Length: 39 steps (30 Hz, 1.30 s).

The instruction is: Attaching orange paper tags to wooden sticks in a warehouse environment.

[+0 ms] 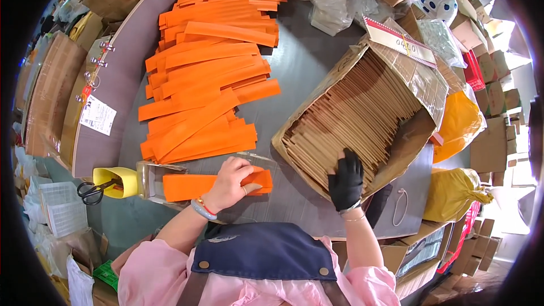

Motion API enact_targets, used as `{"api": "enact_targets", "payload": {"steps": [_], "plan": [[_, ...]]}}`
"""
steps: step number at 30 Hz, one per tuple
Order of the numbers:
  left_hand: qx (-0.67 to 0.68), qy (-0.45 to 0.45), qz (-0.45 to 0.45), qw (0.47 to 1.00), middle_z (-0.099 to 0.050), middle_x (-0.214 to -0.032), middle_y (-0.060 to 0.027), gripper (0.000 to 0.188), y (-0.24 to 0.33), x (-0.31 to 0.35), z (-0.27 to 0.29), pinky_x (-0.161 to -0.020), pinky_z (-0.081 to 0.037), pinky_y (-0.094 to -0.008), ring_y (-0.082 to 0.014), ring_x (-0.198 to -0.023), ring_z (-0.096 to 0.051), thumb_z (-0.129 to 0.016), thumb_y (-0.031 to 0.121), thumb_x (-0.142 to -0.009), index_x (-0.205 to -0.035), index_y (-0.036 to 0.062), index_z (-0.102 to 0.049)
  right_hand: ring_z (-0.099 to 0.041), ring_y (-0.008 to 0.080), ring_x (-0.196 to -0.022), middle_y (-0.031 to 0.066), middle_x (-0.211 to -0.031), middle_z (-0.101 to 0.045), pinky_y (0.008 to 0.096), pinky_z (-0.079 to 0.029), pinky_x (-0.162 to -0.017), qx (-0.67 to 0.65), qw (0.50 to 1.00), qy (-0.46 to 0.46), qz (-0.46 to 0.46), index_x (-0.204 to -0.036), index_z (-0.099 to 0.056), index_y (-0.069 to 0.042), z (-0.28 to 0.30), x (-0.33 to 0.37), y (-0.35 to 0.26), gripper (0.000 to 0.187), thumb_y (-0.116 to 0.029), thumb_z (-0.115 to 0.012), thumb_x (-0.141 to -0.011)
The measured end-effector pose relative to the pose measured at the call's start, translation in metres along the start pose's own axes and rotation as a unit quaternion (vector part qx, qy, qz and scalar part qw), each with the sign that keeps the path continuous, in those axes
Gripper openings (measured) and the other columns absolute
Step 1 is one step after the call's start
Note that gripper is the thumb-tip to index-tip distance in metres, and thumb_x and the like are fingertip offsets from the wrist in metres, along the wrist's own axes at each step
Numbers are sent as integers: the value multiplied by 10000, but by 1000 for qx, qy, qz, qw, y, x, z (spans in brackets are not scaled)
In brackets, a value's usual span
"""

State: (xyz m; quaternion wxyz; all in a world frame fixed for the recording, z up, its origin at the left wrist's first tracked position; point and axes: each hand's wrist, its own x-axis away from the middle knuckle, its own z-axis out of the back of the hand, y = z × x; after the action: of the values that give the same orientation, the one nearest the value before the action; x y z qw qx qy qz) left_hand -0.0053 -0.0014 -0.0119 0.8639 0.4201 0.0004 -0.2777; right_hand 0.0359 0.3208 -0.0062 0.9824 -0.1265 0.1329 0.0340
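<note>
My left hand [231, 183], bare and with bracelets at the wrist, is closed over a short stack of orange strips [190, 186] near the table's front edge. The stack's right end shows beyond my fingers. My right hand [347, 184] wears a black half-finger glove. It lies with fingers stretched out over the near side of an open carton [436, 92], against tightly packed flat brown pieces [351, 110] standing on edge. Beyond my left hand, a large pile of loose orange strips [207, 76] spreads over the table, overlapping at slight angles.
A yellow holder [126, 183] with black scissors [92, 193] stands at the left, beside a clear plastic box [148, 180]. Plastic bags [334, 3] lie at the back. A loop of cord [400, 208] rests at the right. Another person [439, 0] is at the far right.
</note>
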Motion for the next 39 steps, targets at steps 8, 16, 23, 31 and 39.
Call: {"api": "enact_targets", "payload": {"steps": [8,16,23,31,39], "plan": [[-7,6,-31,999,-582,-854,-34,407,-4,-2,-2,-744,-415,-358,-253,-818,-539,-913,276,-618,-863,82,-652,-586,382,-1030,167,-1133,-618,467,-479,-879,-33,998,51,-7,-1112,-632,-42,1,9,-13,312,-76,-695,-808],[8,1,10,1000,-579,-820,-7,427,-6,3,-3,-756,-396,-351,-227,-806,-529,-932,314,-590,-838,105,-654,-568,364,-937,128,-1016,-608,475,-449,-817,33,998,58,-15,-1010,-576,-52,-1,8,-18,159,-71,-598,-854],[60,-42,-22,997,-616,-827,4,217,-18,9,2,-795,-369,-342,-208,-802,-549,-811,252,-752,-809,107,-660,-568,382,-800,163,-855,-586,483,-446,-712,-74,996,-46,26,-1004,-562,-55,42,29,-27,160,-36,-604,-851],[91,-42,-22,995,-617,-842,10,167,-15,3,1,-780,-357,-347,-204,-800,-553,-780,240,-788,-837,128,-666,-617,326,-756,104,-797,-608,444,-478,-669,-122,986,-115,23,-980,-650,-116,49,40,-44,182,-99,-666,-799],[76,-54,-36,995,-625,-823,8,176,-4,1,9,-787,-378,-344,-199,-774,-561,-816,174,-725,-810,121,-671,-636,304,-779,91,-804,-624,429,-491,-669,-106,980,-160,49,-1043,-660,-127,43,32,-48,286,-131,-699,-760]]}}
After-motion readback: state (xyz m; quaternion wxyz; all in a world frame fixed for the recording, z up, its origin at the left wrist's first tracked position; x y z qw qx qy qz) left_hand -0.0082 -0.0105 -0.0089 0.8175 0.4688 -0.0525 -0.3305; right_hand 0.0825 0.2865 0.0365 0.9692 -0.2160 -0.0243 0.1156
